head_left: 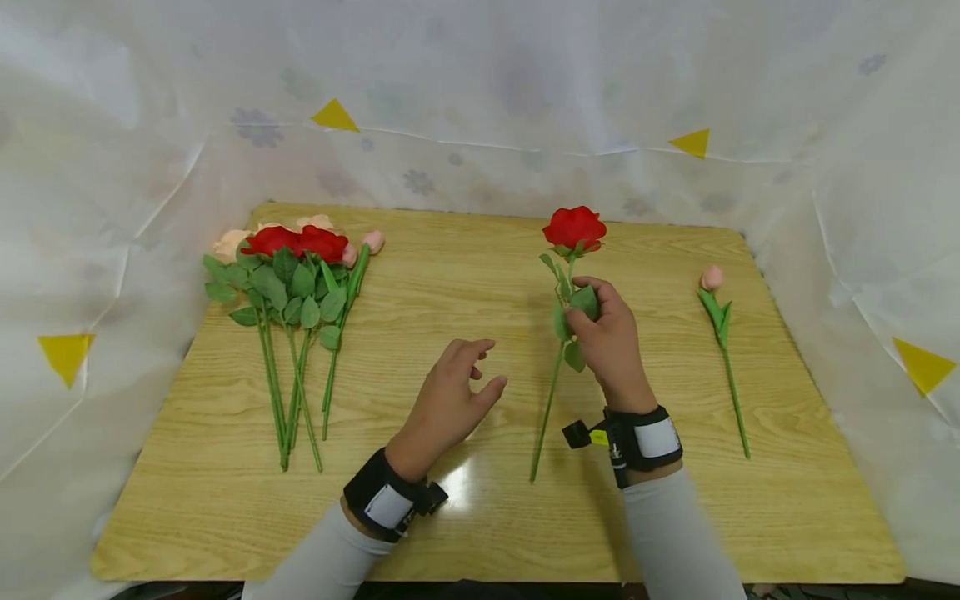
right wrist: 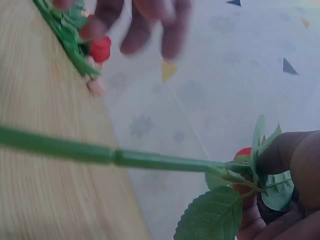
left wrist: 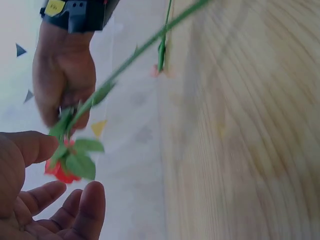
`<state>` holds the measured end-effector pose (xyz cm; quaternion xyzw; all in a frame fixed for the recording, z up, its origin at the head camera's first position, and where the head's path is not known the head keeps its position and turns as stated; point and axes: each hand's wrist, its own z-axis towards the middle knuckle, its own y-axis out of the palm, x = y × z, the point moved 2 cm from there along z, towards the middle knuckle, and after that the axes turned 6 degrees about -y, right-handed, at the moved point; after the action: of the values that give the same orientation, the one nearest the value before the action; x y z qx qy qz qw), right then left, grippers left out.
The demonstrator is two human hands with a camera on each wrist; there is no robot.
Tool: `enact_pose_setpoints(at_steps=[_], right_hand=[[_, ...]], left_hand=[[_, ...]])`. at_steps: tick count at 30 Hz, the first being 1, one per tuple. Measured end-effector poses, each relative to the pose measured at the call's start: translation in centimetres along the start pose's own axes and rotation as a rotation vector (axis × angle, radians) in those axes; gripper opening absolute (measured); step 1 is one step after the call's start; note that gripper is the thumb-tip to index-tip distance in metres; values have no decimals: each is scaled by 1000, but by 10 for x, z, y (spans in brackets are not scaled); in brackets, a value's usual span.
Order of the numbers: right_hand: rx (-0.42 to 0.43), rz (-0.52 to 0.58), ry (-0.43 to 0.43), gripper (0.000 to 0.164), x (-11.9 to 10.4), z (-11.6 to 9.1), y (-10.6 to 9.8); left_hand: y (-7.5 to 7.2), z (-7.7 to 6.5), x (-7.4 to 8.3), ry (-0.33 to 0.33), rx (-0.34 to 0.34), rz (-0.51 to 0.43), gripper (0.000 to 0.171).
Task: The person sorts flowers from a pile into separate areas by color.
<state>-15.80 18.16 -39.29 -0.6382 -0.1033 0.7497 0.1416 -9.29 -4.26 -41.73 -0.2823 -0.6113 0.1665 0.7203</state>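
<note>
A red artificial rose [head_left: 574,228] with a long green stem and leaves is pinched by my right hand [head_left: 613,337] below the bloom, among its leaves. In the right wrist view, thumb and fingers press on the stem [right wrist: 165,162] near a leaf. To the left of the rose, my left hand [head_left: 450,392] hovers over the table with fingers loosely bent and nothing in it. The left wrist view has the left hand [left wrist: 45,195] with thumb and fingers spread apart, the rose bloom [left wrist: 62,170] beyond them.
A bunch of red roses [head_left: 300,242], pale peach blooms [head_left: 231,244] and pink tulips [head_left: 372,242] lies on the table's left side, stems toward me. A single pink tulip [head_left: 712,278] lies at the right. White patterned sheeting [head_left: 480,75] surrounds the wooden table [head_left: 465,275].
</note>
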Motion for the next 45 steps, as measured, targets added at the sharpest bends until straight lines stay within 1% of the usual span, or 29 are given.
enact_pose_setpoints(at_steps=[3, 6, 8, 11, 13, 15, 17, 19, 21, 23, 26, 28, 30, 33, 36, 38, 41, 45], right_hand=[[-5, -69, 11, 42, 6, 10, -22], [-15, -166, 31, 43, 14, 21, -48], [-25, -224, 50, 44, 22, 29, -64], [-73, -306, 89, 47, 35, 40, -84], [-123, -366, 105, 49, 47, 46, -93], [-182, -465, 103, 49, 59, 50, -99], [-238, -579, 74, 49, 75, 52, -100], [-277, -687, 29, 48, 90, 53, -101], [-302, -747, 1, 47, 104, 52, -100], [-316, -766, -7, 47, 115, 49, -98], [-308, -778, -7, 46, 127, 46, -97], [-295, -780, -11, 45, 131, 46, -97], [-285, -774, -20, 45, 133, 47, -98], [-285, -743, -3, 48, 134, 47, -101], [-278, -709, 24, 52, 134, 46, -106], [-266, -683, 47, 55, 132, 46, -108], [-252, -661, 75, 60, 129, 45, -110], [-240, -635, 126, 66, 125, 43, -111]], left_hand=[[-14, -2, -12, -52, 12, -3, 49], [-32, -5, -27, -107, 32, 13, 49], [-45, -6, -38, -142, 36, 43, 50], [-67, -5, -55, -196, 40, 107, 53], [-84, -3, -66, -226, 55, 145, 54], [-101, -1, -75, -255, 79, 181, 54], [-116, -1, -83, -288, 102, 195, 54], [-126, -2, -89, -314, 115, 204, 56], [-134, -3, -94, -350, 120, 213, 57], [-139, -5, -99, -375, 133, 225, 58], [-146, -8, -107, -395, 167, 251, 58], [-151, -9, -114, -396, 207, 270, 55], [-157, -12, -123, -411, 241, 278, 53], [-167, -15, -135, -440, 279, 288, 50], [-175, -16, -146, -494, 270, 298, 52], [-178, -15, -153, -527, 253, 314, 52], [-179, -15, -161, -582, 227, 344, 50], [-180, -13, -171, -628, 186, 388, 49]])
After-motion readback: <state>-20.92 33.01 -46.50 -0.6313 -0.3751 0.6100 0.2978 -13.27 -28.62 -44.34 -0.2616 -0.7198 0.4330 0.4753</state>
